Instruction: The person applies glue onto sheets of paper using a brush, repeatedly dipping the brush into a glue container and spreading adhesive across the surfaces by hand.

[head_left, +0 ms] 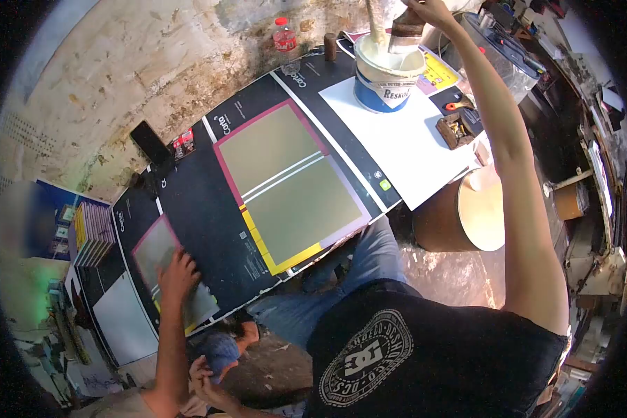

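My right arm stretches to the top edge, where my right hand [428,8] is closed around a wide brush [405,31]. The brush hangs over the mouth of a white and blue bucket [383,92] with pale glue-like stuff in it. A whitish-coated stick [377,24] also stands in the bucket. The bucket rests on a large white sheet [397,153]. In front of my legs lies a grey-green panel [292,209] with purple and yellow edges and two white stripes across it. My left hand is out of sight.
At lower left, another person's hand [177,275] lies on a smaller grey panel [153,251]. Around the black-covered table [202,188] are a phone [150,143], a red-capped bottle [284,36], a book stack [94,233] and a small brown box [454,131]. A round drum [442,219] stands beside me.
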{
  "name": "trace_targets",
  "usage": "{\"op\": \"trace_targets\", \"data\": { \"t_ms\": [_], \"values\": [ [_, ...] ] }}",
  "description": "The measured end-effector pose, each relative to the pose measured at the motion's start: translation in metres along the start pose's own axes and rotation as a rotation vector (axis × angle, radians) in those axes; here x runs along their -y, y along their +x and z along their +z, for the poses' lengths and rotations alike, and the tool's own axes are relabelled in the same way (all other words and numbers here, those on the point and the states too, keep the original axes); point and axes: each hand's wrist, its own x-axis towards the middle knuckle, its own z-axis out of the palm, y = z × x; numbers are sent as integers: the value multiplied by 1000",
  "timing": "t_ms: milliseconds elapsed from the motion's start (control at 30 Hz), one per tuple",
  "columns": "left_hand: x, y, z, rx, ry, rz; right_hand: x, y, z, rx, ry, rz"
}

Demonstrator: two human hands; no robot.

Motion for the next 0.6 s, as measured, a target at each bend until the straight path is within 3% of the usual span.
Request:
{"op": "trace_targets", "data": {
  "t_ms": [33,67,100,133,167,233,267,333,467,567,600],
  "values": [
    [1,-9,4,-24,-11,-26,-2,8,4,25,-40,-6],
    [1,-22,6,-62,-36,-60,26,-10,1,321,-165,83],
    [-9,-39,8,-131,-105,-122,24,-9,1,294,-111,-37],
    [-22,-61,5,-207,-182,-168,26,-14,6,404,-64,41],
    [-50,-94,-1,-343,-381,-249,28,-19,13,517,-17,121],
    [-135,-170,0,-851,-1141,-294,24,-13,21,547,-166,118],
    [-173,-192,-13,-1031,-1356,-314,31,-9,21,531,-174,167],
    [-204,-184,-96,-943,-1346,-624,46,6,15,553,-243,198],
    [-206,-162,-102,-927,-1383,-581,88,35,-2,587,-327,83],
    [-219,-98,-93,-1095,-1815,-438,171,14,3,649,-122,-108],
    [-220,-80,-104,-1095,-1905,-457,169,29,33,559,-215,-224]
  ]
}}
